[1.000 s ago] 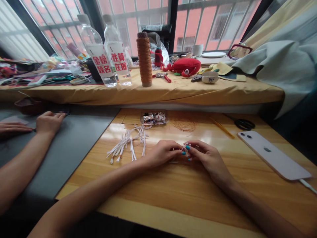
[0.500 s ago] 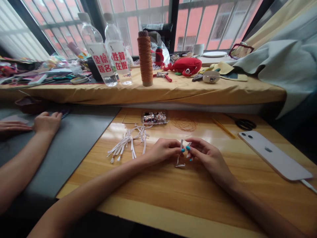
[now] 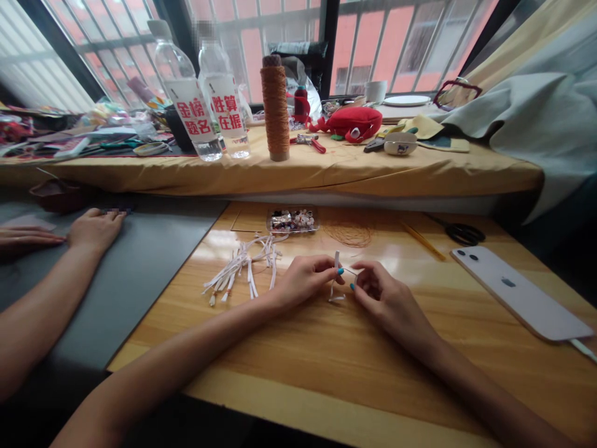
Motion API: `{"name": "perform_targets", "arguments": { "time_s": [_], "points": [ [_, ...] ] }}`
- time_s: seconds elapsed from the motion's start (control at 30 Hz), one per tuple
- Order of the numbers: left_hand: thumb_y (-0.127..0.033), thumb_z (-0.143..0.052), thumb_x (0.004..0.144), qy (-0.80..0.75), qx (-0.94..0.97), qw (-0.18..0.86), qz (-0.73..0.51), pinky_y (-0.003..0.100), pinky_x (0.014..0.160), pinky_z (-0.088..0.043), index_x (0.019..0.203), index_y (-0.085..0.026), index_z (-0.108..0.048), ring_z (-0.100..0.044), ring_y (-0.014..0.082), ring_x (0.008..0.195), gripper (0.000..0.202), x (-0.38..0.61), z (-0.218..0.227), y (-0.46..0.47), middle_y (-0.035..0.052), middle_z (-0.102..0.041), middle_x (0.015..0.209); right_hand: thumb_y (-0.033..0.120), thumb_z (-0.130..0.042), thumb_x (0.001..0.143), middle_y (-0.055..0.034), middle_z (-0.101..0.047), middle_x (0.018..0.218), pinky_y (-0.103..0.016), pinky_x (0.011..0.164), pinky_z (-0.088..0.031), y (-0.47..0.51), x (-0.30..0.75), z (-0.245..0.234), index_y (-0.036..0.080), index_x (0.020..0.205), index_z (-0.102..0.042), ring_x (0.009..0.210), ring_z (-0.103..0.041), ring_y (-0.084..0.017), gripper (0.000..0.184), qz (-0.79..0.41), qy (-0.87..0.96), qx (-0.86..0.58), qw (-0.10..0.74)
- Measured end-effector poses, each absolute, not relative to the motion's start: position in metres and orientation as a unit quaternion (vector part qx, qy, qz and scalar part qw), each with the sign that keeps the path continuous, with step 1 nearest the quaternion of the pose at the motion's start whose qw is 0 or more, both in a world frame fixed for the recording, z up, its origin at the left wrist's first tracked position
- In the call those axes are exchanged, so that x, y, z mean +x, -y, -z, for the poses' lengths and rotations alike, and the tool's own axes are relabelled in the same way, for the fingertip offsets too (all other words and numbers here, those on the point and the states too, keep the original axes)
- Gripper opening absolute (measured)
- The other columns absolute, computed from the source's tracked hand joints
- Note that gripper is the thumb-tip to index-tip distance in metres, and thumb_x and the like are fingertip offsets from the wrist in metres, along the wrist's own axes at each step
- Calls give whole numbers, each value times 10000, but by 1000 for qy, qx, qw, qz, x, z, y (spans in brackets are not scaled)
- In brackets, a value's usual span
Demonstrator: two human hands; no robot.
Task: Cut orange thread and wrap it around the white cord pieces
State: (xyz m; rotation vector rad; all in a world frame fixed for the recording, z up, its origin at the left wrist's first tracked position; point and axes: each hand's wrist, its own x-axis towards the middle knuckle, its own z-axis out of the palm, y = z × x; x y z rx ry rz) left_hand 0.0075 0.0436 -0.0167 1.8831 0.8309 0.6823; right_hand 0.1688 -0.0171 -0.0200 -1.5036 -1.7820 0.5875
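Observation:
My left hand (image 3: 305, 278) pinches a short white strip (image 3: 336, 281) upright over the wooden table (image 3: 354, 361); the strip's lower end curls onto the wood. My right hand (image 3: 385, 295) is closed just to the right of it, fingertips pinched on a thin thread running to the strip. Several more white strips (image 3: 245, 266) lie in a loose pile to the left of my hands. A small clear tray of beads (image 3: 293, 220) sits behind them, with a tangle of orange thread (image 3: 349, 235) beside it.
A white phone (image 3: 520, 291) on a cable lies at the right, black scissors (image 3: 459, 233) and a yellow pencil (image 3: 422, 241) behind it. Another person's hands (image 3: 93, 227) rest on a grey mat (image 3: 135, 274) at left. The cloth-covered ledge holds two water bottles (image 3: 205, 102), an orange spool (image 3: 275, 106), red pliers (image 3: 310, 142).
My hands have drawn slightly apart. The white strip, hidden between the fingers a second ago, now stands up from my left pinch, and my right hand has moved a little right.

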Motion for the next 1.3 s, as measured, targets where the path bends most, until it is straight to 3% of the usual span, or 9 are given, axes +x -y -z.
{"name": "perform_targets", "arguments": {
  "time_s": [0.1,0.3,0.5,0.8,1.0,1.1,1.23,1.3],
  "points": [
    [-260,-436,806,-334,774,459,-280,172,555,-385,838,-136,-601,-527,90,622,209,8,17,-43,18,-636,766,210,-463,741,4,-554,645,-253,560,-420,17,170,18,196,840,-526,582,-525,-135,119,-211,697,-593,344],
    [-211,-417,800,-302,854,359,-225,175,559,-373,858,-141,-586,-499,86,589,192,11,25,-41,2,-602,697,271,-460,774,-33,-619,783,-278,621,-426,20,172,15,192,824,-565,675,-561,-159,141,-188,663,-615,382],
    [-213,-354,834,-256,920,236,-180,218,674,-388,899,-165,-545,-519,128,757,207,11,27,-39,38,-586,865,295,-485,764,-26,-620,728,-285,600,-444,21,170,17,199,781,-554,638,-565,-158,120,-192,657,-611,398],
    [-284,-258,869,-280,939,162,-118,227,563,-347,793,-170,-488,-488,132,622,268,10,20,-36,18,-560,740,324,-479,781,-1,-548,727,-239,527,-439,21,172,19,230,1081,-451,593,-538,-127,315,-282,656,-562,417],
    [-275,-279,872,-264,931,207,-146,225,627,-376,961,-183,-524,-553,151,734,276,10,27,-37,40,-623,867,305,-415,814,-26,-585,745,-289,632,-426,16,177,14,219,823,-585,668,-551,-162,191,-233,709,-560,360],
    [-230,-310,856,-321,905,227,-162,210,609,-374,925,-195,-558,-559,140,719,260,6,24,-44,25,-634,834,287,-398,818,-45,-586,799,-305,675,-406,8,193,11,216,818,-571,756,-545,-185,188,-168,733,-560,348],
    [-182,-364,816,-383,884,192,-187,210,590,-352,816,-175,-587,-532,130,663,223,-9,-3,-59,16,-615,726,306,-403,800,-49,-530,706,-325,638,-365,-3,227,5,211,688,-531,685,-503,-197,195,-32,735,-583,344],
    [-164,-370,805,-347,899,203,-174,197,576,-337,777,-164,-581,-497,105,610,213,-19,-21,-66,-3,-576,655,332,-404,798,-27,-484,641,-310,596,-345,-4,238,2,215,619,-492,620,-470,-175,231,-27,727,-590,349]
  ]
}}
